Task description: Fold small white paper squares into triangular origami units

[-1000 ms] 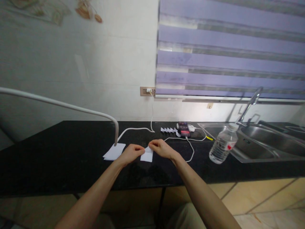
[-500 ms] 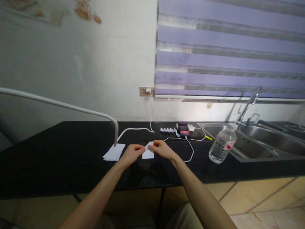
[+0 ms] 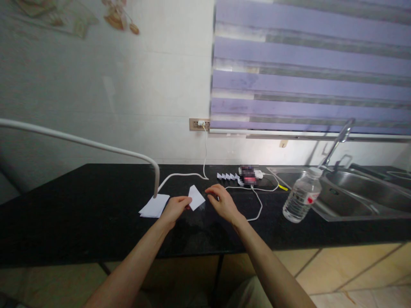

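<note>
My left hand (image 3: 175, 208) pinches a small white folded paper (image 3: 196, 197) by its lower left corner and holds it just above the black countertop (image 3: 80, 201). A little to the right of the paper hovers my right hand (image 3: 221, 202), fingers spread, touching nothing. A stack of white paper sheets (image 3: 154, 205) lies left of my left hand, under the end of a white bent tube (image 3: 96, 145).
A row of small folded white paper pieces (image 3: 227, 176) sits at the back beside a blurred dark device (image 3: 247, 176) with white cables (image 3: 257, 201). A clear water bottle (image 3: 302, 195) stands by the steel sink (image 3: 359, 192) and faucet on the right. A charger is plugged into the wall socket (image 3: 199, 124).
Both hands were pinching the paper together. My right hand has let go and opened, and my left hand alone now holds the paper, turned and raised.
</note>
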`<action>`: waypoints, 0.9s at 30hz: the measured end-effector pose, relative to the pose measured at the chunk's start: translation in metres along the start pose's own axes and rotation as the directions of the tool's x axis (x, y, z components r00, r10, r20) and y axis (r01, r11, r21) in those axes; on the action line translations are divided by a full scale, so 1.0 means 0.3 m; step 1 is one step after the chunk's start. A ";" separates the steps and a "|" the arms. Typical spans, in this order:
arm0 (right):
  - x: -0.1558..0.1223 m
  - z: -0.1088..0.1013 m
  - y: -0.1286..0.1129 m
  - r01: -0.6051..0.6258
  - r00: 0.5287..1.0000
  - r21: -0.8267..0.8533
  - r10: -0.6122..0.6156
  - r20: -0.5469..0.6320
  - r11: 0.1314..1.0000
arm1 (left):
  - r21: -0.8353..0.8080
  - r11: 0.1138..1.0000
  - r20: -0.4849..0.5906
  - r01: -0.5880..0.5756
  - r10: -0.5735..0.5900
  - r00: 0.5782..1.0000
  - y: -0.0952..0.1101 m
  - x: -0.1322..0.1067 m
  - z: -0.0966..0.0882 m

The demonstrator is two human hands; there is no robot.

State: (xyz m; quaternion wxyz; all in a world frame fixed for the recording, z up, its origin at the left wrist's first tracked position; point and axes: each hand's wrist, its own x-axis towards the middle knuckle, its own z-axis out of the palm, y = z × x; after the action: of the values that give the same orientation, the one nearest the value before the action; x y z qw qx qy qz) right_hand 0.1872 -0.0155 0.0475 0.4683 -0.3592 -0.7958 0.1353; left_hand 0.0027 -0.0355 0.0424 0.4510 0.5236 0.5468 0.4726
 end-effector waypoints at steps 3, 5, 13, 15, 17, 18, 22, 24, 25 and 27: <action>-0.040 0.022 -0.032 0.134 0.991 -0.102 -0.134 0.007 0.986 | -0.128 0.989 -0.060 0.079 -0.087 0.994 -0.016 0.004 0.005; -0.057 0.044 -0.048 0.180 0.984 -0.158 -0.178 0.024 0.971 | -0.202 0.973 -0.069 0.110 -0.127 0.990 -0.013 0.001 0.013; -0.041 0.072 -0.060 0.249 0.968 -0.218 -0.246 0.042 0.944 | -0.362 0.918 0.043 0.161 -0.156 0.987 0.023 -0.023 0.024; -0.037 0.067 -0.062 0.251 0.968 -0.210 -0.246 0.050 0.945 | -0.370 0.911 0.066 0.181 -0.169 0.983 0.021 -0.024 0.016; -0.037 0.063 -0.064 0.250 0.968 -0.204 -0.242 0.061 0.947 | -0.371 0.908 0.085 0.194 -0.175 0.981 0.019 -0.023 0.008; -0.038 0.062 -0.066 0.248 0.969 -0.202 -0.239 0.065 0.947 | -0.368 0.910 0.090 0.192 -0.170 0.981 0.019 -0.024 0.005; -0.038 0.057 -0.073 0.243 0.970 -0.190 -0.234 0.072 0.951 | -0.320 0.936 0.080 0.146 -0.127 0.989 0.024 -0.026 0.000; -0.036 0.056 -0.076 0.236 0.971 -0.181 -0.228 0.067 0.955 | -0.278 0.954 0.066 0.114 -0.100 0.993 0.026 -0.029 0.003; -0.033 0.056 -0.077 0.228 0.974 -0.177 -0.220 0.061 0.958 | -0.254 0.963 0.057 0.093 -0.081 0.995 0.026 -0.030 0.005; -0.027 0.056 -0.078 0.203 0.979 -0.168 -0.197 0.049 0.965 | -0.203 0.978 0.043 0.040 -0.032 0.999 0.026 -0.031 0.010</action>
State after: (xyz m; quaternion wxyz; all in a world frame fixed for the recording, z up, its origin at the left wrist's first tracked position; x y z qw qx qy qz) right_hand 0.1651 -0.0357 0.0463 0.4337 -0.3141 -0.8442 0.0238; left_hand 0.0072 -0.0447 0.0497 0.5215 0.4740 0.4959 0.5073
